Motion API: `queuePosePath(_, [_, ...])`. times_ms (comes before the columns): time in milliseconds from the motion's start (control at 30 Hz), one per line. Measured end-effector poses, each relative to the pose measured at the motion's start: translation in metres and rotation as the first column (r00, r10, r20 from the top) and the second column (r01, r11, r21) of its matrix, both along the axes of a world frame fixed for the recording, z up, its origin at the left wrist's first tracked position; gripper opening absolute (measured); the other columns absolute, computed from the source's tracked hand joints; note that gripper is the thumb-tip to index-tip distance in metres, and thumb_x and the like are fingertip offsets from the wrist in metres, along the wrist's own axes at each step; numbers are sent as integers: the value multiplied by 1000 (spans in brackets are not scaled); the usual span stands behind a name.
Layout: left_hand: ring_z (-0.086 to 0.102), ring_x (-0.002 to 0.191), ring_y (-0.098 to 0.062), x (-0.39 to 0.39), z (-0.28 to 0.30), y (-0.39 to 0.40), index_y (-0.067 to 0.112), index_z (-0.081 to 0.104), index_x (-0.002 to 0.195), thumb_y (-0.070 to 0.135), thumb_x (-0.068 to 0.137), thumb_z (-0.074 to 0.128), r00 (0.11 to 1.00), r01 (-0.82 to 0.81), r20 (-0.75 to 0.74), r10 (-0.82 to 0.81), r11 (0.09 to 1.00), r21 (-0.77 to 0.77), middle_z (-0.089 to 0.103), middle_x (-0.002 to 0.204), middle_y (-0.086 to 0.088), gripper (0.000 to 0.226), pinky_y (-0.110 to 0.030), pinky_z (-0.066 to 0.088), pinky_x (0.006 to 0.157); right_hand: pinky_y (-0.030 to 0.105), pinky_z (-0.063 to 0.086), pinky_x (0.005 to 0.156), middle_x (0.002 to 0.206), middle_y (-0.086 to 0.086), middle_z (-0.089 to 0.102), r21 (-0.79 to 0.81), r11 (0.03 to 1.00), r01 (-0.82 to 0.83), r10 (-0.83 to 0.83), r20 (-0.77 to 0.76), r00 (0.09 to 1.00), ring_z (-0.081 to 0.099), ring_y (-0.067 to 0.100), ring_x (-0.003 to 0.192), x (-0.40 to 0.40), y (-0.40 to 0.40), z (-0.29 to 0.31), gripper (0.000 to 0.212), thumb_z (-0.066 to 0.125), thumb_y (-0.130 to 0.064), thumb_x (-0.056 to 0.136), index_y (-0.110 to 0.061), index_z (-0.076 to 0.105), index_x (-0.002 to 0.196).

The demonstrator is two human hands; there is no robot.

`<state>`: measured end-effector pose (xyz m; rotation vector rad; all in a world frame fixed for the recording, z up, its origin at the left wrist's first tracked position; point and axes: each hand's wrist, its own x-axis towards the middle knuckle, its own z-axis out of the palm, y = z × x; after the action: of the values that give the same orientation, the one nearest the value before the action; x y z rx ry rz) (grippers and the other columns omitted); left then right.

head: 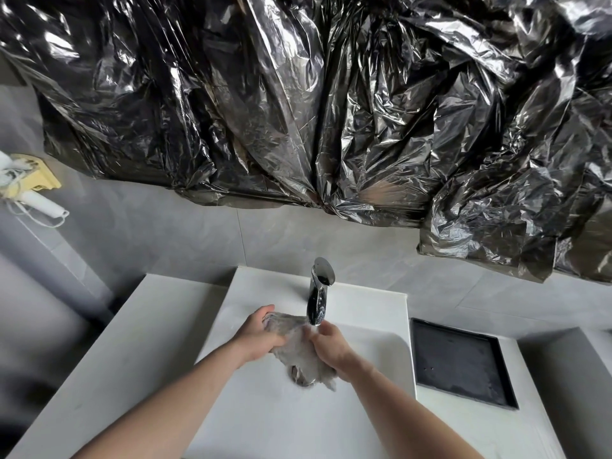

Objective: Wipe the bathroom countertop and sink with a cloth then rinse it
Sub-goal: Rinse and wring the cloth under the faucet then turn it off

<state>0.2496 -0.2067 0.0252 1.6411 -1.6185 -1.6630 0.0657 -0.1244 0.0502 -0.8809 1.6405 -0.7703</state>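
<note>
A grey cloth (299,354) hangs bunched over the white sink (265,412), just under the spout of the chrome faucet (319,293). My left hand (261,332) grips the cloth's upper left part. My right hand (331,346) holds its right side, fingers right below the spout. The cloth's lower end droops onto the drain area. The white countertop (109,359) runs to the left and right of the basin.
A black square tray (460,361) sits on the counter to the right of the sink. Crumpled black plastic sheeting (314,111) covers the wall above. A white hair dryer (39,200) hangs in a yellow holder at the far left.
</note>
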Motion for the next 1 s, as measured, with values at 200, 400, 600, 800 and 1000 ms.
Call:
queuePosePath(200, [64,114,-18,10,-7,-1,30,47,145,19,72,68,979,-10,199,38,990,-140,65,127,4,77,-31,51,100,26,39,38,57,6,58,22,976,-217,217,-199,956,54,22,39,-12,-4,-6,16,55,-8,91,-23,55,86])
queuePosePath(400, [62,117,-24,13,-4,1,27,57,136,9,84,60,961,-99,229,154,967,-234,65,131,-3,55,-30,49,96,23,37,54,69,-8,54,15,947,-321,284,-503,816,51,18,67,-17,-2,-8,23,44,-6,81,-27,50,82])
queuePosePath(600, [64,112,-24,23,-6,4,29,59,131,15,84,58,909,7,404,100,967,-255,68,126,0,49,-29,53,92,27,23,50,46,-10,27,-127,982,-138,75,-411,909,22,9,52,-16,-8,-19,49,63,-27,95,-22,28,61])
queuePosePath(800, [55,130,-22,13,-6,17,33,53,136,28,86,57,765,264,628,-143,959,-103,52,145,4,50,-31,44,104,25,33,50,42,-12,36,-97,992,-85,58,-254,965,32,9,49,-1,-13,-19,54,62,-36,100,-17,45,52])
queuePosePath(1000, [60,118,-18,-6,1,35,34,56,125,67,61,58,894,293,387,-225,948,-125,58,125,16,72,-31,48,100,40,61,83,94,12,80,-148,985,-84,85,3,996,75,22,82,5,-7,-24,28,55,-23,101,-15,81,97])
